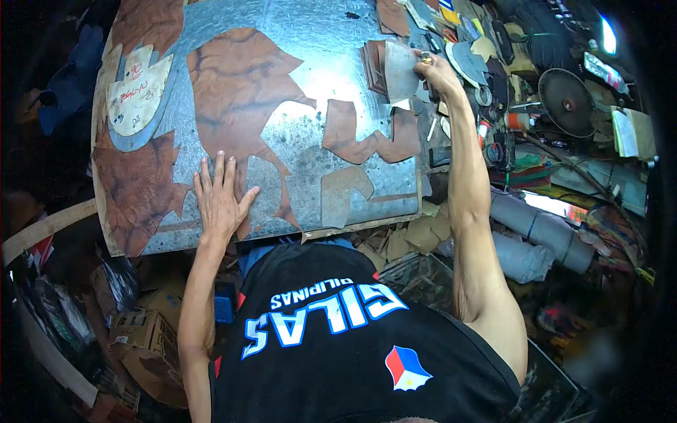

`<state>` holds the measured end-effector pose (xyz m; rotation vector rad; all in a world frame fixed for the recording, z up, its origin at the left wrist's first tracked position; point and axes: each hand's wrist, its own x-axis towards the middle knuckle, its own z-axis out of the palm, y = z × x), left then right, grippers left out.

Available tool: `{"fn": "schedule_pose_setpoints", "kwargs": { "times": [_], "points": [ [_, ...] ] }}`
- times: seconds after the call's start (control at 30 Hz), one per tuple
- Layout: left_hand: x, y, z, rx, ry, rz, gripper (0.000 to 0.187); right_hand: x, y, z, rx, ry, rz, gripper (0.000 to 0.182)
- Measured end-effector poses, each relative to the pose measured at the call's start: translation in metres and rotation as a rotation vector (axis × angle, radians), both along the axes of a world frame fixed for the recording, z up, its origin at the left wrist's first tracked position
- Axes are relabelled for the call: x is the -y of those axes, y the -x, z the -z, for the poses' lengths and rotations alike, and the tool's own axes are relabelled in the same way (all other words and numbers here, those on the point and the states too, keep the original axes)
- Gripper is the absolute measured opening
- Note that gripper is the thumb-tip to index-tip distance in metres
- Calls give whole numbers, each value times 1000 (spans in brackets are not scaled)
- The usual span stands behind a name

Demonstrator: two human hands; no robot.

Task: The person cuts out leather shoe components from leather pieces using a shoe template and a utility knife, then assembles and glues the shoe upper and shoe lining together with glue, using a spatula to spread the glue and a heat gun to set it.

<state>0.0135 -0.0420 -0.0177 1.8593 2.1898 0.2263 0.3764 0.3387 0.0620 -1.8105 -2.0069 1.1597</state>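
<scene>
My left hand (220, 201) lies flat with spread fingers on the lower edge of a large brown leather piece (236, 92) with cut-out edges. At the table's upper right, my right hand (436, 73) has its fingers curled at the edge of a grey pattern piece (401, 72), gripping it; a gold-coloured ring shows on a finger. The grey piece partly covers a stack of cut brown leather pieces (374, 67). Below it lies a leather offcut (352, 137) with curved edges. A smaller grey-brown piece (345, 190) rests near the front edge.
The metal-topped table (303, 151) has more brown leather (134, 190) at left, under a marked pale pattern (137, 95). Tools and patterns crowd the right side, near a round black fan (566, 103). Rolled material (532, 222) lies right; a cardboard box (144, 338) stands lower left.
</scene>
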Motion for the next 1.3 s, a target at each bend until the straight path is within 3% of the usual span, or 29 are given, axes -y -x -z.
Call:
{"fn": "schedule_pose_setpoints", "kwargs": {
  "times": [0.07, 0.13, 0.17, 0.23, 0.3, 0.43, 0.47, 0.57, 0.63, 0.8, 1.0, 1.23, 1.3],
  "points": [
    [4, 2, 4, 0, -15, 9, 73, -11, 0, 10, 53, 32, -32, 42],
    [14, 2, 10, -7, -23, 15, 70, -8, 14, 15, 418, -24, 10, 43],
    [21, 0, 14, -24, -21, -5, 68, -28, -7, 56, 611, -340, -100, 46],
    [33, -3, 14, -52, 14, -45, 66, -7, -7, 60, 542, -674, -38, 45],
    [50, -10, 3, 32, 42, -118, 66, 59, 24, 15, 151, -537, 34, 42],
    [66, -15, -11, 112, -23, -99, 72, 154, 63, 21, 382, -305, -230, 32],
    [69, -14, -9, 135, 16, -78, 72, 186, 72, 22, 301, -310, -291, 33],
    [73, -12, -6, 156, -1, -43, 65, 262, 78, 40, 242, -373, -422, 43],
    [74, -13, -12, 181, -3, -52, 57, 291, 80, 29, 282, -309, -374, 50],
    [76, -13, -13, 213, -30, -13, 48, 319, 66, 31, 520, -244, -171, 79],
    [84, -1, -17, 195, -45, 57, 48, 336, 67, 34, 547, -201, -168, 83],
    [105, 3, -29, 245, -153, 92, 30, 346, 67, 35, 460, -252, -133, 84],
    [116, 4, -29, 396, -69, 134, 29, 346, 63, 37, 509, -225, -102, 83]
  ]
}}
